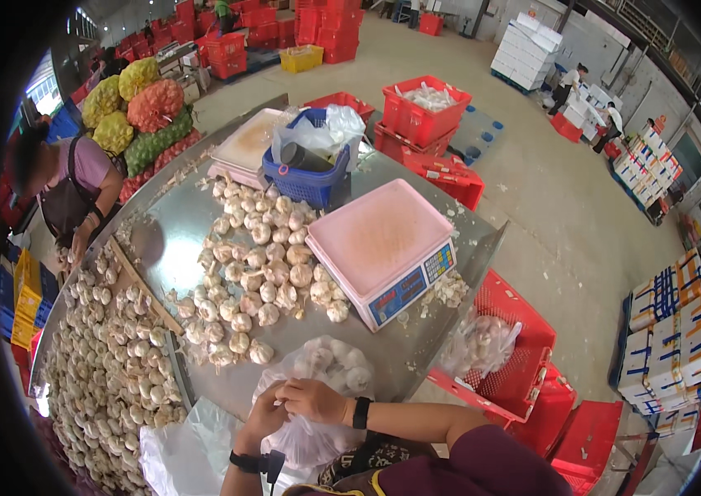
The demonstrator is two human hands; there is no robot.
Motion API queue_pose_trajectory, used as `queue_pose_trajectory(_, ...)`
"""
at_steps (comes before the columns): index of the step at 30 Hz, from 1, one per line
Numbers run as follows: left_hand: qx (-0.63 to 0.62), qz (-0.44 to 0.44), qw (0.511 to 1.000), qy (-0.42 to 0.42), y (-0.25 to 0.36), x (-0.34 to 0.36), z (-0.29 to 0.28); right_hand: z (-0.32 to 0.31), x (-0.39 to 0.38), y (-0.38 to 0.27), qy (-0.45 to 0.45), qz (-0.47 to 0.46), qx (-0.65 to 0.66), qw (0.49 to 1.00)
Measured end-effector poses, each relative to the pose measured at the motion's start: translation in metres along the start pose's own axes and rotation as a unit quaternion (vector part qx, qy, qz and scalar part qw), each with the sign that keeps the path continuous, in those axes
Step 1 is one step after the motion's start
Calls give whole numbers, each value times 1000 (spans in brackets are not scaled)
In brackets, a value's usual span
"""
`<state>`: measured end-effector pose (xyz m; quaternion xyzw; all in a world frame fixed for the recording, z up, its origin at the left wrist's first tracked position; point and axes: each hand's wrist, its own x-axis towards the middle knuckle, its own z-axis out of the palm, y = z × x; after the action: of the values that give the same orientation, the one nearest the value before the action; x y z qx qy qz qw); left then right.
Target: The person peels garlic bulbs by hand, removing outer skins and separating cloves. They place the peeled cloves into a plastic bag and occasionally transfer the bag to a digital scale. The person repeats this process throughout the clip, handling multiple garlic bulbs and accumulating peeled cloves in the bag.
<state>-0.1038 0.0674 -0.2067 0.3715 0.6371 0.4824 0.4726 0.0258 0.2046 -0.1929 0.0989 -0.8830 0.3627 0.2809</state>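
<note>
Garlic bulbs fill a thin clear plastic bag (335, 362) at the near edge of the metal table. Both of my hands are closed at its gathered plastic, fingers meeting just left of the bulbs. My left hand (265, 416) grips from the left, and my right hand (314, 400) comes across from the right. Their fingertips overlap, so the exact pinch is hidden. Loose garlic bulbs (253, 269) lie in a heap beyond the bag. To their right stands a scale (383, 240) with a pink tray. Flat plastic bags (189, 442) lie left of my left hand.
A larger garlic pile (110, 372) fills the left side behind a wooden strip (145, 285). A blue basket (305, 178) and a second scale (243, 142) stand at the back. Red crates (495, 351) sit right of the table, one holding bagged garlic. A co-worker (77, 182) stands at far left.
</note>
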Motion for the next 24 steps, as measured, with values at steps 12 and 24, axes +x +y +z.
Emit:
queue_pose_trajectory(12,483,246,820,182,21,7,7,-19,-14,-34,-79,244,48,965)
queue_pose_trajectory(24,531,104,825,163,-26,-21,-18,-35,-112,-47,-175,368,117,906)
